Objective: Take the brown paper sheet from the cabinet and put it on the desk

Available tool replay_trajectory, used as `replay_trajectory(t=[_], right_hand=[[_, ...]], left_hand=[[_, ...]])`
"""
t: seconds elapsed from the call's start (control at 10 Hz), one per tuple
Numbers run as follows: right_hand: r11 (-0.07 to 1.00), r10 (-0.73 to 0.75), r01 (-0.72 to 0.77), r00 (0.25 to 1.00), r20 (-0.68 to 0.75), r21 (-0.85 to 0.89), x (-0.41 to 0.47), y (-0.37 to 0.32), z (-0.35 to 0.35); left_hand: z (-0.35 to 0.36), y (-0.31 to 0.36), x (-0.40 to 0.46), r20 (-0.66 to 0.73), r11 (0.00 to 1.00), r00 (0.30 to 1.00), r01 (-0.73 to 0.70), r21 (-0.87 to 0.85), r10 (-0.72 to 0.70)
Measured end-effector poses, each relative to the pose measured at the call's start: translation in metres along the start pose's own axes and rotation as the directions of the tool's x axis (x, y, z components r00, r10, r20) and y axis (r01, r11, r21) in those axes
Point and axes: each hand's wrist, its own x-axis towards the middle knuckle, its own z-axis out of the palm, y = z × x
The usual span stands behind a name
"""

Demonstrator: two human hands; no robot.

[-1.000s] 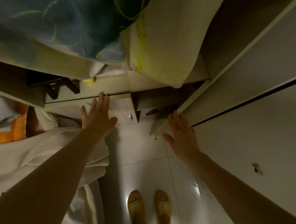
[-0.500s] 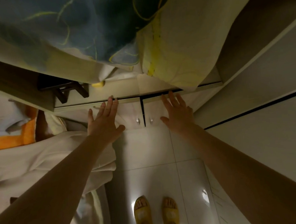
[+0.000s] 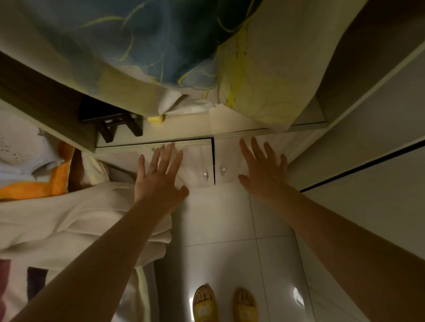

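The brown paper sheet is nowhere to be seen — my guess is that it lies behind the two small cabinet doors at the centre of the frame, which stand shut with only a thin dark gap between them. The left door (image 3: 191, 162) and the right door (image 3: 227, 157) each carry a small metal knob, the left knob (image 3: 205, 174) and the right knob (image 3: 223, 170) sitting close on either side of that gap.

The left hand (image 3: 159, 179) lies flat, fingers spread, over the left door, gripping nothing. The right hand (image 3: 263, 169) is likewise splayed and empty over the right door. Whether the palms press the panels or hover just off them cannot be told.

So the step in hand is the opening of the cabinet. The next move calls for fingers on a knob, a door swung out, then a search inside.

Further out, a blue and yellow cloth (image 3: 169, 39) hangs across the top of the frame, pale bedding (image 3: 60, 220) fills the left, and yellow slippers (image 3: 205, 308) stand on the tiled floor (image 3: 222, 222) at the bottom.
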Motion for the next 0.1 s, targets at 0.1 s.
replay_trajectory(t=[0.1], right_hand=[[0.998,-0.058,0.058,0.998,-0.019,-0.033,-0.0298,-0.0074,0.0013]], left_hand=[[-0.0036,0.0108,-0.0260,-0.049,1.000,0.999,-0.023,0.008,0.024]])
